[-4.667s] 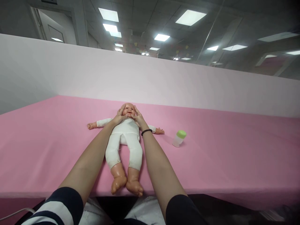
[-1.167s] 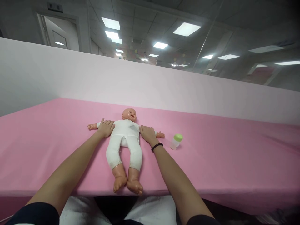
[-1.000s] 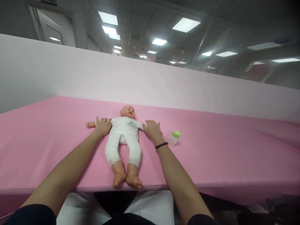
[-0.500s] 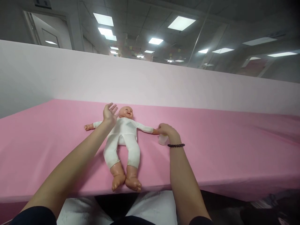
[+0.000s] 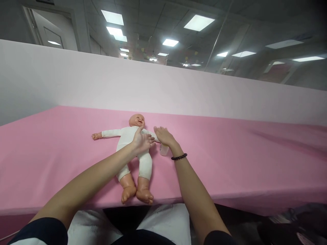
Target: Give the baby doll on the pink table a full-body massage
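Observation:
A baby doll [image 5: 126,136] in a white cloth body lies on its back, head away from me, arms spread. My left hand [image 5: 143,141] is over the doll's chest, palm turned up, fingers stretched and apart, holding nothing. Close to its right, my right hand [image 5: 165,136] hovers by the doll's arm, back of the hand up and slightly blurred. Below its palm hangs a small translucent bottle [image 5: 164,150], held by the hand; the thumb and the bottle's top are hidden. A dark bead bracelet [image 5: 179,157] circles my right wrist.
The doll lies on a pink-covered table [image 5: 230,160], its feet near the front edge. Behind the table runs a low white wall [image 5: 163,85] with glass above it. Dark items [image 5: 288,224] lie below the table at the lower right.
My left hand has moved right and toward me, from beside the doll's head to its chest. My right hand has moved left with the bottle. The doll stays in place.

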{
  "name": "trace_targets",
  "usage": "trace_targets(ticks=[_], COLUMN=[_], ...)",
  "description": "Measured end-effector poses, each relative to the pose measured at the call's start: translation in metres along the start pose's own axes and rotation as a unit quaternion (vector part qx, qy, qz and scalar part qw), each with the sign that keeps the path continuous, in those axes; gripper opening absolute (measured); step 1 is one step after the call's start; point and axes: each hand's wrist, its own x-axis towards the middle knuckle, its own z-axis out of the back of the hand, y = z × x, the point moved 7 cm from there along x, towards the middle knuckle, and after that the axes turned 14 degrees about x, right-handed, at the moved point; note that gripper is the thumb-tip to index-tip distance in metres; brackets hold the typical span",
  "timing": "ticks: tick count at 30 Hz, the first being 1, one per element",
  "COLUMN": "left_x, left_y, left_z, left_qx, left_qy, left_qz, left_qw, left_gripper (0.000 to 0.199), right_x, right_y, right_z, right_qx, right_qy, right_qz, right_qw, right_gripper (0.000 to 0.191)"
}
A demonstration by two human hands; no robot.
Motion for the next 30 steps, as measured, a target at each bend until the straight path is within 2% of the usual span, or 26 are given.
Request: trace_targets(ticks=[2, 4, 8, 10, 12, 14, 15, 17, 20, 22, 23, 26, 27, 28, 30], left_x=[-0.001, -0.001, 0.005, 0.007, 0.009, 0.009, 0.009, 0.007, 0.004, 0.003, 0.004, 0.006, 0.007, 0.007, 0.008], left_y=[0.003, 0.006, 0.011, 0.012, 0.012, 0.012, 0.012, 0.011, 0.011, 0.011, 0.011, 0.01, 0.009, 0.009, 0.011], left_z=[0.001, 0.002, 0.006, 0.009, 0.008, 0.007, 0.007, 0.008, 0.009, 0.008, 0.008, 0.007, 0.006, 0.006, 0.007], left_qx=[-0.009, -0.011, -0.011, -0.016, -0.025, -0.029, -0.027, -0.02, -0.014, -0.018, -0.023, -0.051, -0.059, -0.063, -0.061], left_qy=[-0.009, -0.014, -0.02, -0.026, -0.016, -0.005, -0.005, -0.016, -0.025, -0.028, -0.027, -0.015, -0.009, -0.005, -0.005], left_qz=[0.011, 0.016, 0.007, 0.004, 0.002, -0.002, -0.003, 0.002, 0.008, 0.012, 0.011, -0.011, -0.018, -0.02, -0.011], left_qw=[1.0, 1.0, 1.0, 1.0, 1.0, 1.0, 1.0, 1.0, 1.0, 0.999, 0.999, 0.999, 0.998, 0.998, 0.998], left_gripper=[0.085, 0.086, 0.085, 0.081, 0.077, 0.077, 0.078, 0.082, 0.084, 0.082, 0.08, 0.067, 0.063, 0.061, 0.064], right_x=[0.0, -0.001, -0.006, -0.009, -0.007, -0.007, -0.007, -0.006, -0.008, -0.01, -0.01, -0.014, -0.016, -0.017, -0.017], right_y=[-0.002, 0.006, 0.031, 0.036, 0.027, 0.012, 0.008, 0.013, 0.032, 0.037, 0.037, 0.026, 0.023, 0.023, 0.029], right_z=[-0.015, -0.017, 0.004, 0.007, -0.005, -0.02, -0.023, -0.017, 0.007, 0.012, 0.008, -0.021, -0.028, -0.03, -0.024], right_qx=[0.024, 0.056, 0.074, 0.038, 0.006, 0.007, 0.012, 0.015, 0.038, 0.059, 0.052, -0.009, -0.031, -0.049, -0.069], right_qy=[0.055, 0.055, -0.063, -0.089, -0.036, 0.037, 0.053, 0.028, -0.065, -0.084, -0.065, 0.062, 0.086, 0.087, 0.032], right_qz=[-0.019, -0.006, 0.065, 0.084, 0.044, -0.025, -0.041, -0.009, 0.081, 0.087, 0.075, -0.004, -0.018, -0.018, 0.014], right_qw=[0.998, 0.997, 0.993, 0.992, 0.998, 0.999, 0.998, 0.999, 0.994, 0.991, 0.994, 0.998, 0.996, 0.995, 0.997], right_gripper=[0.061, 0.067, 0.073, 0.072, 0.071, 0.072, 0.073, 0.074, 0.076, 0.076, 0.076, 0.073, 0.072, 0.072, 0.075])
